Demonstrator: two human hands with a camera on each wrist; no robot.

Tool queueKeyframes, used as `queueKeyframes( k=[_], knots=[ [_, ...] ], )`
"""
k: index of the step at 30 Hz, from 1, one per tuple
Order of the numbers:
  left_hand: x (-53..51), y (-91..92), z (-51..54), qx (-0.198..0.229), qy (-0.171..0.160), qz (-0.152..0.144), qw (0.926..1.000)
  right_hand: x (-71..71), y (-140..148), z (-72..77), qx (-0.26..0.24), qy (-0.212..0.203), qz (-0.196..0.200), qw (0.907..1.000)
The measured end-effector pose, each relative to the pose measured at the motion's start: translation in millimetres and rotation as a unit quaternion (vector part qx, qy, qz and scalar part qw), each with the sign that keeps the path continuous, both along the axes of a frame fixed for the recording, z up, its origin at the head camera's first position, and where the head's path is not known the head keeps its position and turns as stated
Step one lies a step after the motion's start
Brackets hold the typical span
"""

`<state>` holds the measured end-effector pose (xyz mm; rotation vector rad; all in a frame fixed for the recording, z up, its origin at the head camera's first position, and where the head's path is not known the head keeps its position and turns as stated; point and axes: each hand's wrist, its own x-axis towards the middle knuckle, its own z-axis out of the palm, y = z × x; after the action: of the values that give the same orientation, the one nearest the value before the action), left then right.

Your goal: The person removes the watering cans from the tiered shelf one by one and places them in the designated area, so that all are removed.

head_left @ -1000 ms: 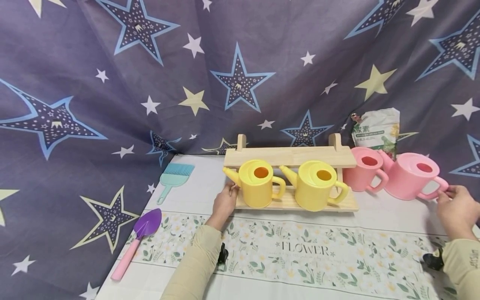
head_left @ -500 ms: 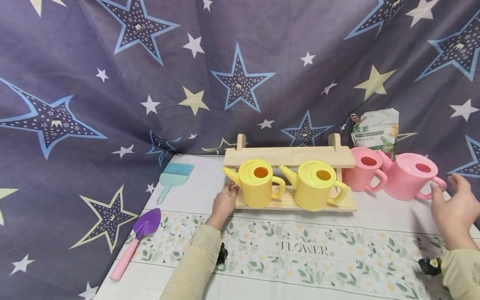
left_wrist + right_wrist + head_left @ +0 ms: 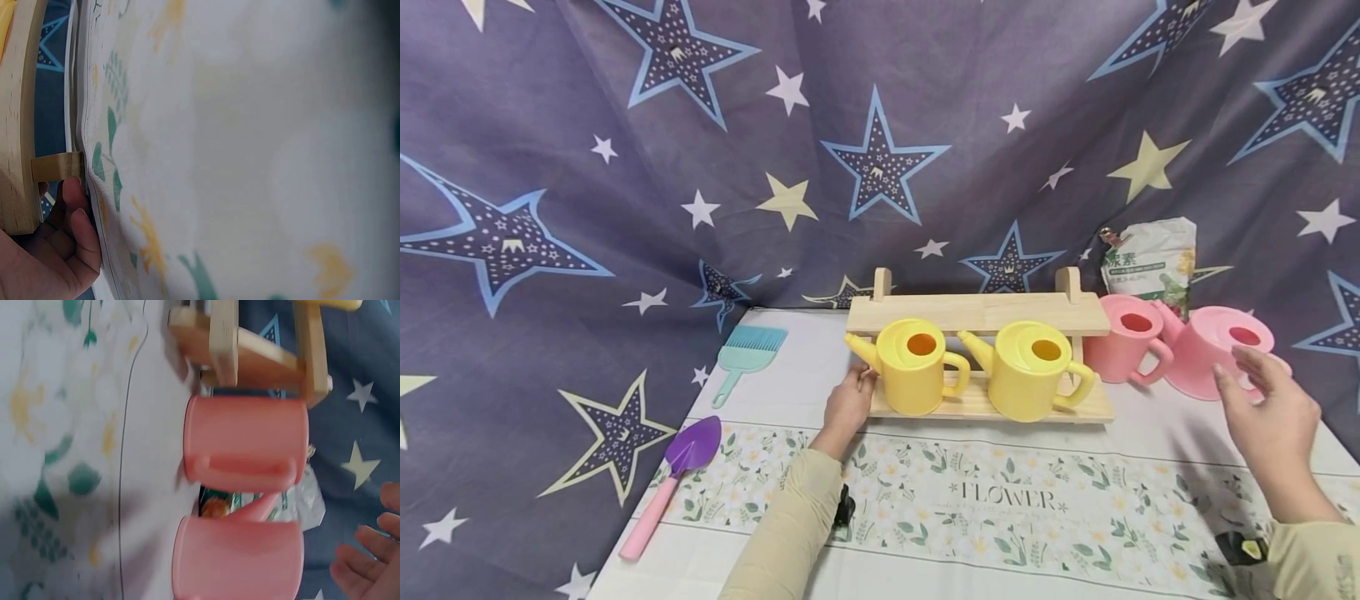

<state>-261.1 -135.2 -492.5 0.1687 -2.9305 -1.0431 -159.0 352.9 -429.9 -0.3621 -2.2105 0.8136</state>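
Observation:
My left hand holds the left end of the lower board of a small wooden two-tier shelf. In the left wrist view, its fingers curl in under the board. Two yellow watering cans, one on the left and one on the right, stand on that lower board, spouts to the left. Empty and relaxed, my right hand hovers before the outer pink watering can, partly covering its handle. Beside the shelf's right end stands another pink watering can.
A white bag with a clip leans behind the pink cans against the star-patterned curtain. On the left of the table lie a turquoise brush and a purple trowel with a pink handle. A flower-print cloth band runs across the front.
My right hand has let go of the outer pink can's handle, opened, and moved left in front of that can. The left hand has stayed at the shelf.

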Motion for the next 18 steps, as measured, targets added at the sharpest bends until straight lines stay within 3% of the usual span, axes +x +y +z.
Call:
queueKeyframes(
  k=[9,18],
  knots=[
    [0.4,-0.6,-0.1,0.004,-0.001,-0.002,1.0000,7.4,-25.6,8.0,-0.007,0.044,0.093,0.9947],
    [0.3,0.0,0.1,0.004,-0.001,0.001,1.0000,9.9,-48.2,13.0,0.004,0.071,0.170,0.9828]
  ],
)
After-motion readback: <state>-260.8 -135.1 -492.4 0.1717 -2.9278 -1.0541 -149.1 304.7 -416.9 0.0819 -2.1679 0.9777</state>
